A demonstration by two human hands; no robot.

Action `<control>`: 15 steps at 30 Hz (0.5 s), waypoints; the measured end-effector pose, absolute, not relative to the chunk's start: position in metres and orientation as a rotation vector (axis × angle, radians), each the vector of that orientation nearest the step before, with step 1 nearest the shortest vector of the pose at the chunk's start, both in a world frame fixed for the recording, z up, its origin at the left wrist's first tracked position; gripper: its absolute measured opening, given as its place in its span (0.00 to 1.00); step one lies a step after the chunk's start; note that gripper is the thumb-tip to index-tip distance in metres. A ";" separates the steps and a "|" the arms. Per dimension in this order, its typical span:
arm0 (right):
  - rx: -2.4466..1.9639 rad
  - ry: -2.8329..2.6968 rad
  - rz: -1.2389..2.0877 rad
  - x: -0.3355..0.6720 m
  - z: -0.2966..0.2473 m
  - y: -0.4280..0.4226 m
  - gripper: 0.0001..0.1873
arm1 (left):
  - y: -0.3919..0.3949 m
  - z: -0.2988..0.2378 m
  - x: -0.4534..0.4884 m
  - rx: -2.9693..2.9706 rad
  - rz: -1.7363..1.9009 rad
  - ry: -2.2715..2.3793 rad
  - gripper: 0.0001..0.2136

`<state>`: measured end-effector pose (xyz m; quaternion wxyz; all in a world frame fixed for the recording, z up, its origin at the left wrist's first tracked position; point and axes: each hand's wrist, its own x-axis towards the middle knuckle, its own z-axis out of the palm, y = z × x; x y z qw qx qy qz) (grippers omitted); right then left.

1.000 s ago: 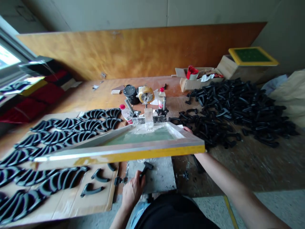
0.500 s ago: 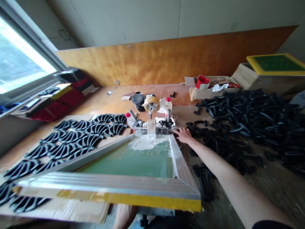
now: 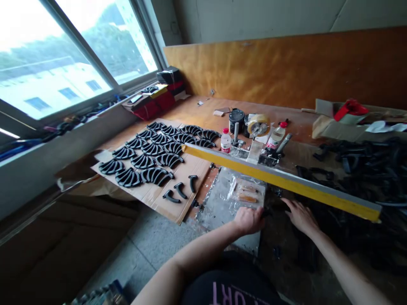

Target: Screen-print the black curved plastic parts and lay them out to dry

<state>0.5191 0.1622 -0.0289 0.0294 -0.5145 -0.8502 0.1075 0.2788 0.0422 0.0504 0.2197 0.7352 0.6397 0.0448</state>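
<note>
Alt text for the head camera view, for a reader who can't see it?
Two bare hands work at a plastic-covered board below a yellow-edged screen frame seen edge-on: the left hand rests on the board, the right hand is beside it, near a heap of black handles. Rows of matching handles lie on cardboard to the left.
</note>
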 end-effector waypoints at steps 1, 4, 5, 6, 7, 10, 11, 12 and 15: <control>-1.590 -2.615 0.327 0.520 -0.031 0.160 0.26 | 0.049 0.051 0.287 2.042 0.142 1.749 0.20; -1.622 -2.515 0.329 0.526 -0.037 0.158 0.28 | 0.056 0.056 0.289 1.989 0.327 1.705 0.25; -1.651 -2.455 0.334 0.529 -0.038 0.158 0.29 | 0.053 0.058 0.280 1.939 0.415 1.708 0.26; -1.696 -2.381 0.335 0.533 -0.038 0.157 0.30 | 0.047 0.060 0.266 1.873 0.500 1.727 0.25; -1.758 -2.291 0.336 0.536 -0.037 0.156 0.31 | 0.037 0.062 0.246 1.794 0.571 1.768 0.22; -1.965 -1.942 0.376 0.541 -0.031 0.144 0.32 | -0.007 0.062 0.163 1.491 0.684 2.033 0.17; -1.997 -1.819 0.393 0.540 -0.028 0.138 0.34 | -0.024 0.060 0.132 1.357 0.708 2.159 0.18; -1.995 -1.715 0.406 0.537 -0.023 0.131 0.35 | -0.040 0.057 0.101 1.221 0.719 2.281 0.19; -1.820 -1.625 0.399 0.509 -0.007 0.109 0.33 | -0.078 0.043 0.024 0.866 0.671 2.538 0.20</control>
